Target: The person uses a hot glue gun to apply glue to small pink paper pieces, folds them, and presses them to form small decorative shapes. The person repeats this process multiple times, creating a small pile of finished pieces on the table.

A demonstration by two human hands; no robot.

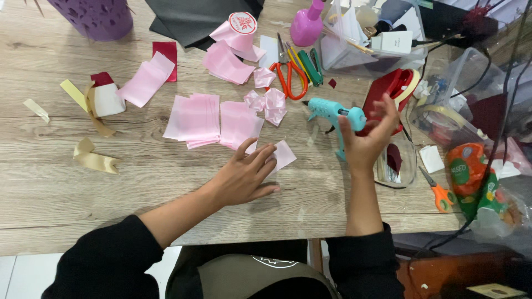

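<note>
The left hand [244,177] lies flat, fingers spread, pressing a pink ribbon square [284,155] onto the table [138,182] under its fingertips. The right hand [366,141], just beside it, is wrapped around a teal glue gun [332,113], whose nozzle points away from the square.

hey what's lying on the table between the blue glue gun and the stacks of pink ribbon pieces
In the head view, between the glue gun and the pink ribbon stacks lie folded pink ribbon petals.

Craft table [66,188], sundry items

Purple perforated pot [100,16]; black sheet [194,16]; pink ribbon roll [239,27]; red-handled scissors [289,75]; pink bottle [307,25]; gold ribbon scraps [94,160]; small orange scissors [440,194]; stacked pink ribbon squares [194,119]; clear plastic container [354,47].
</note>
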